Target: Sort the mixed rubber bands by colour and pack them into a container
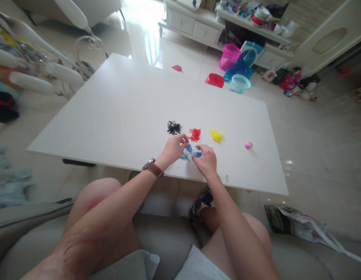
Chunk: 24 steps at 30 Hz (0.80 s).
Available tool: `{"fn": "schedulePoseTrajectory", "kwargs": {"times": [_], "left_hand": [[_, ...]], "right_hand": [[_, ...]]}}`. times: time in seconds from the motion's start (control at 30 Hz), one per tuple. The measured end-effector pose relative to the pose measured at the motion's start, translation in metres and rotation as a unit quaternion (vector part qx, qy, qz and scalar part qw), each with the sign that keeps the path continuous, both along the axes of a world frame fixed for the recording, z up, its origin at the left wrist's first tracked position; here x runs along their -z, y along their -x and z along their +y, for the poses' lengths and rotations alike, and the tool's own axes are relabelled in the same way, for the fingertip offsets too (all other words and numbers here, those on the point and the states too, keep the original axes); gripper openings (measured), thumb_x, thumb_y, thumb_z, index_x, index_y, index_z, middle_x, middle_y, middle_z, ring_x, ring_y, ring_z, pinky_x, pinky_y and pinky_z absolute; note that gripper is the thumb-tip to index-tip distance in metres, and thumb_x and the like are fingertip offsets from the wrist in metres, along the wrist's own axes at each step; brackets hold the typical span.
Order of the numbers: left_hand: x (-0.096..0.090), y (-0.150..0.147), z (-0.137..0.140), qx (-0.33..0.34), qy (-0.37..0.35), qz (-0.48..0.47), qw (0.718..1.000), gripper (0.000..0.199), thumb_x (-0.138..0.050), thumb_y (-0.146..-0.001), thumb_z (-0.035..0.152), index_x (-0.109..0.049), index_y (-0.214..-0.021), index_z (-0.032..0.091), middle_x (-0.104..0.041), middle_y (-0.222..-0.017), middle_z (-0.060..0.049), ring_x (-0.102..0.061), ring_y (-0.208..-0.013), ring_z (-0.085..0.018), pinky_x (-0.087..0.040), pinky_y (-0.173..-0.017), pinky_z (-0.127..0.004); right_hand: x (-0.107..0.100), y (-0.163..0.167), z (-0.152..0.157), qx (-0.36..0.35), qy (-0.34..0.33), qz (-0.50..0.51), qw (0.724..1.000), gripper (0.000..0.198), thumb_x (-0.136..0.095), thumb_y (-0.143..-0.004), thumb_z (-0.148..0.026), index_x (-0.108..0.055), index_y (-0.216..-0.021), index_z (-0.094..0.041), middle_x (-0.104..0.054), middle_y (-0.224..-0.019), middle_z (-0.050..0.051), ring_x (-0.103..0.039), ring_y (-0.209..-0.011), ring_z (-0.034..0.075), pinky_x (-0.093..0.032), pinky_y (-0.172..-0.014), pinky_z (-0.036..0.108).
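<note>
Between my two hands, close to the table's near edge, is a small clear plastic bag (192, 147) with thin blue pieces like little rubber bands (185, 157) in and around it. The fingertips of my left hand (177, 147) pinch its left side. My right hand (207, 158) has thumb and fingers closed on the right side, partly hiding it. Just beyond lie a black pile of small bands (174, 127), a red pile (195, 134) and a yellow pile (217, 136). Farther right sits a small pink item (248, 144).
The white table (124, 101) stretches ahead of my knees. A small clear object (227, 178) lies by its near edge. Past the far edge stand a pink basket (229, 56), a red container (215, 80) and a light blue basket (239, 83). A bag (299, 223) rests at the right.
</note>
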State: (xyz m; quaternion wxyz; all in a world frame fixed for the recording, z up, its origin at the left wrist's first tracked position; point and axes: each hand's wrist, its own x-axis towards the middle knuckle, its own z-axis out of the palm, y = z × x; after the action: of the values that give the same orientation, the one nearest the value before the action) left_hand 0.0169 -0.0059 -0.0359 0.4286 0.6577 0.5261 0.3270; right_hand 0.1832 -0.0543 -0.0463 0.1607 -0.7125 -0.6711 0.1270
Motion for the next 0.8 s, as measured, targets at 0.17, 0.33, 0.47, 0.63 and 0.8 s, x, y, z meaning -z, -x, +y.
{"fn": "schedulePoseTrajectory", "kwargs": {"times": [0.17,0.33,0.47,0.63,0.8], "left_hand": [[-0.0018,-0.0009,-0.0011,-0.016,0.033,-0.021,0.999,0.009,-0.064,-0.082,0.011,-0.066,-0.086,0.018,-0.075,-0.079,-0.004,-0.072,-0.075,-0.017,-0.055,-0.071,-0.027],[-0.0077,-0.0020,0.0007,-0.048,-0.006,-0.007,0.999,0.010,-0.071,-0.074,0.009,-0.066,-0.076,0.018,-0.073,-0.076,-0.002,-0.070,-0.074,-0.016,-0.055,-0.072,-0.027],[-0.0091,-0.0027,0.0006,-0.054,-0.017,-0.025,0.998,0.011,-0.071,-0.074,0.007,-0.065,-0.077,0.017,-0.072,-0.076,-0.002,-0.068,-0.072,-0.015,-0.053,-0.069,-0.026],[-0.0042,-0.0046,-0.0008,-0.046,-0.012,-0.055,0.997,0.010,-0.061,-0.082,0.009,-0.065,-0.085,0.017,-0.072,-0.082,-0.002,-0.069,-0.069,-0.013,-0.051,-0.064,-0.023],[-0.0018,-0.0059,-0.0009,-0.022,-0.022,-0.094,0.995,0.017,-0.056,-0.080,0.004,-0.063,-0.089,0.017,-0.072,-0.090,-0.003,-0.071,-0.075,-0.013,-0.053,-0.066,-0.022]], "right_hand": [[-0.0009,-0.0003,-0.0009,-0.005,0.010,-0.002,1.000,0.030,-0.063,-0.079,-0.024,-0.068,-0.108,-0.025,-0.070,-0.108,0.005,-0.058,-0.106,0.026,-0.045,-0.092,0.038],[-0.0019,0.0011,-0.0012,-0.003,0.008,-0.003,1.000,0.027,-0.063,-0.079,-0.024,-0.067,-0.106,-0.025,-0.071,-0.106,0.005,-0.059,-0.104,0.026,-0.045,-0.090,0.037],[-0.0024,0.0014,-0.0008,-0.002,0.010,-0.004,1.000,0.026,-0.064,-0.078,-0.024,-0.067,-0.104,-0.025,-0.071,-0.105,0.005,-0.059,-0.102,0.025,-0.045,-0.089,0.036],[-0.0037,0.0011,-0.0013,-0.001,0.013,0.002,1.000,0.026,-0.064,-0.078,-0.026,-0.066,-0.104,-0.025,-0.071,-0.103,0.004,-0.060,-0.100,0.024,-0.045,-0.086,0.035],[-0.0045,0.0008,-0.0004,0.009,0.010,0.007,1.000,0.025,-0.064,-0.079,-0.027,-0.066,-0.104,-0.025,-0.071,-0.103,0.005,-0.061,-0.099,0.025,-0.046,-0.085,0.036]]}}
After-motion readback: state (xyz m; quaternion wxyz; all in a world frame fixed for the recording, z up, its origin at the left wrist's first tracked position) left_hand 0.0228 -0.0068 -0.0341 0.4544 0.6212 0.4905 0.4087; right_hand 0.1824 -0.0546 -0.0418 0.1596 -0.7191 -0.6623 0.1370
